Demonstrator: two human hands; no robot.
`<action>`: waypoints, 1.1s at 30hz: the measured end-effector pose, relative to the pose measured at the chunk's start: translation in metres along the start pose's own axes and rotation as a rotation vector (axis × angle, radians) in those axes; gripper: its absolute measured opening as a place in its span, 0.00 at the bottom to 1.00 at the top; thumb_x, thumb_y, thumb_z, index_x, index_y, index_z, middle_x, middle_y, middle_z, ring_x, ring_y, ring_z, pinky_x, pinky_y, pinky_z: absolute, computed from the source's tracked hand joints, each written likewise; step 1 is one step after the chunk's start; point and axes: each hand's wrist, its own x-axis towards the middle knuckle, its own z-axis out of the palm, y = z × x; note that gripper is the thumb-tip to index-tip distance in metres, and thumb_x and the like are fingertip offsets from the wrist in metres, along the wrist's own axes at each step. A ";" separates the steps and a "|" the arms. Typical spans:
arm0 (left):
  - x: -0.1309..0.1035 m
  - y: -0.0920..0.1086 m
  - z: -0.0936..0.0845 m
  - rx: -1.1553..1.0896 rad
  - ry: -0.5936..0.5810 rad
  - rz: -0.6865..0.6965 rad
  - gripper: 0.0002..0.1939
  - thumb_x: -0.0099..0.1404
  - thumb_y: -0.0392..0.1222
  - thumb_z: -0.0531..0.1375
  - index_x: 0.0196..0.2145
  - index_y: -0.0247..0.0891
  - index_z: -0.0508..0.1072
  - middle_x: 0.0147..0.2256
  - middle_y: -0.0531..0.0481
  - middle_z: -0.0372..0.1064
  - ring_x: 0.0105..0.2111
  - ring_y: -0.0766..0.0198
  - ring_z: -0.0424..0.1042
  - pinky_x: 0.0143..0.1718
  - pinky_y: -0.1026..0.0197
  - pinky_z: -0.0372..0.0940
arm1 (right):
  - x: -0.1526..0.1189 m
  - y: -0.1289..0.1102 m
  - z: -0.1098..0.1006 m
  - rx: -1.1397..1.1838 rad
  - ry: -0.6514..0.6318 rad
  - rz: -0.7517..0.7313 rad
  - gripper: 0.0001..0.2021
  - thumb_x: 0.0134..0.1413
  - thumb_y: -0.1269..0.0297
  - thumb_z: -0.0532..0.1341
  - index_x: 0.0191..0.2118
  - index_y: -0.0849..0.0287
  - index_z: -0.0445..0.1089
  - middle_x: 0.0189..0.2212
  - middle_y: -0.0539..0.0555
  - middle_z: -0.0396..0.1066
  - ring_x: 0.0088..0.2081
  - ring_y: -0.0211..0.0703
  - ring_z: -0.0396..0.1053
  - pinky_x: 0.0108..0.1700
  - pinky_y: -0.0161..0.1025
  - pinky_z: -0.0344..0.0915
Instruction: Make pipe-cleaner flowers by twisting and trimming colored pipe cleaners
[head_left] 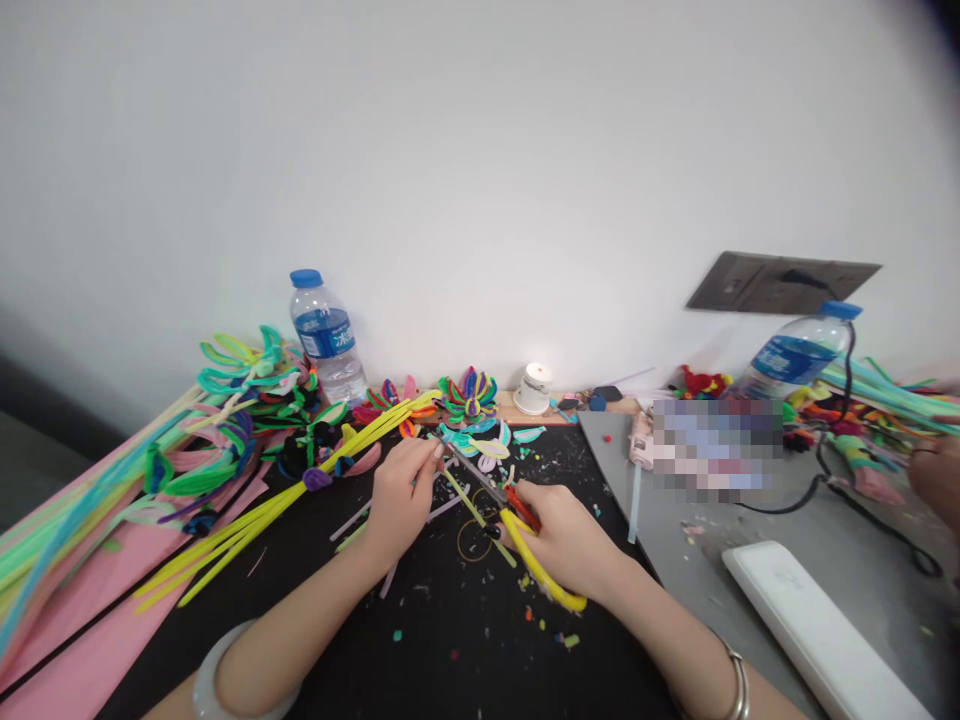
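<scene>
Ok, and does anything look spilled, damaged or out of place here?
Just litter: coloured scraps lie strewn over the black surface, loose rather than gathered. Beside the glue gun, a pixelated patch hides whatever is there, so I can't judge that spot. No spill shows.

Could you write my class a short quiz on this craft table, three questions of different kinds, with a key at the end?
1. Multiple choice. What is the right hand holding?
A) A glue gun
B) A pair of scissors
C) A water bottle

2. True or false. The bottle on the left and the bottle on the right both have blue caps.

3. Fill in the blank. The long yellow pipe cleaners are gathered at one point by a ____ band.

Key: 1. B; 2. True; 3. purple
</scene>
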 end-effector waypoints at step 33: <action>0.011 -0.009 -0.017 -1.046 -0.716 -0.535 0.29 0.53 0.60 0.59 0.09 0.42 0.51 0.11 0.57 0.44 0.15 0.68 0.49 0.24 0.56 0.59 | 0.006 0.019 -0.018 -0.123 0.056 -0.291 0.14 0.46 0.55 0.62 0.23 0.58 0.59 0.21 0.46 0.56 0.23 0.34 0.51 0.26 0.31 0.45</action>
